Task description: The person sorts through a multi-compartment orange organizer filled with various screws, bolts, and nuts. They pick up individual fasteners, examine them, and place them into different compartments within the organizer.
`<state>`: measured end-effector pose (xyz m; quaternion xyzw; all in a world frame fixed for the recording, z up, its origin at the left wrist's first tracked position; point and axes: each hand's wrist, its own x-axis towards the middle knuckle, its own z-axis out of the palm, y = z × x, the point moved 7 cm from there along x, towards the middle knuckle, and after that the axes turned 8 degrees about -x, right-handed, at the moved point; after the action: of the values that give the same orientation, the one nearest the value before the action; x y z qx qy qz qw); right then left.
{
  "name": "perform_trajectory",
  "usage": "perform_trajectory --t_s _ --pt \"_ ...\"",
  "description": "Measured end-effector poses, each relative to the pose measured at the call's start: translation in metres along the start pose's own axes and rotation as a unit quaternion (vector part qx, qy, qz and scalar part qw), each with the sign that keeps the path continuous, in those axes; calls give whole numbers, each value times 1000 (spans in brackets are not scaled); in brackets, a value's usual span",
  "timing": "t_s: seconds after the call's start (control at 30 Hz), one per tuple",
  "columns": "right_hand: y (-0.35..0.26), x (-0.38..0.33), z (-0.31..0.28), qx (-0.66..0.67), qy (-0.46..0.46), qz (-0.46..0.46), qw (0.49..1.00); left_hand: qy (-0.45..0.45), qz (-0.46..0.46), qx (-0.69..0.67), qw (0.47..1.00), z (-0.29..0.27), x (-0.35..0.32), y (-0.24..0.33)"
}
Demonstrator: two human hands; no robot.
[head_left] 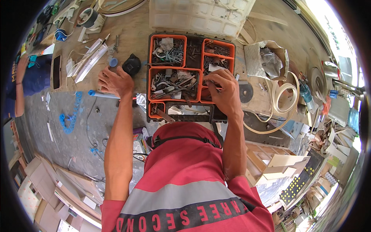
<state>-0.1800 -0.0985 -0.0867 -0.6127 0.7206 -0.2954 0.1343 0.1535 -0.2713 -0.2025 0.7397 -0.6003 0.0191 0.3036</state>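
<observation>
An organizer case [195,54] lies open at the bench's near edge, with orange bins [174,69] full of screws and metal fittings. My right hand [225,89] is over the bins on the right, fingers bent and thumb drawn in; whatever is pinched between them is too hidden to name. A white scrap [215,67] lies in the bin just beyond these fingers. My left hand [118,81] rests on the bench left of the case, fingers apart and slightly curled, holding nothing. Close to its fingertips sit a black rounded object [131,65] and a small blue cap [113,62].
The case's clear lid [201,17] is folded back. To the right stand an open carton [266,62] with a plastic bag and coiled edge banding [284,97]. A phone [57,72] and white strips [91,60] lie left. Another person's arm [20,87] shows far left.
</observation>
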Motion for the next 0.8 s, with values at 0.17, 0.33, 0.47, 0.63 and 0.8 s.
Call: perform_trajectory --t_s 0.17,0.33,0.47,0.63,0.8 --pt "-18 -5 30 -99 -77 -48 991 2 8 -11 1000 0 0 4" --pt "-4 -8 31 -53 -12 -15 998 0 4 -11 1000 1 0 2" --pt "12 -23 17 15 51 34 998 3 5 5 1000 4 1 -3" --pt "-8 -18 16 -101 1 -31 994 -18 -7 17 1000 -1 2 4" --pt "-23 -11 40 -179 -27 -16 983 -6 10 5 1000 0 1 5"
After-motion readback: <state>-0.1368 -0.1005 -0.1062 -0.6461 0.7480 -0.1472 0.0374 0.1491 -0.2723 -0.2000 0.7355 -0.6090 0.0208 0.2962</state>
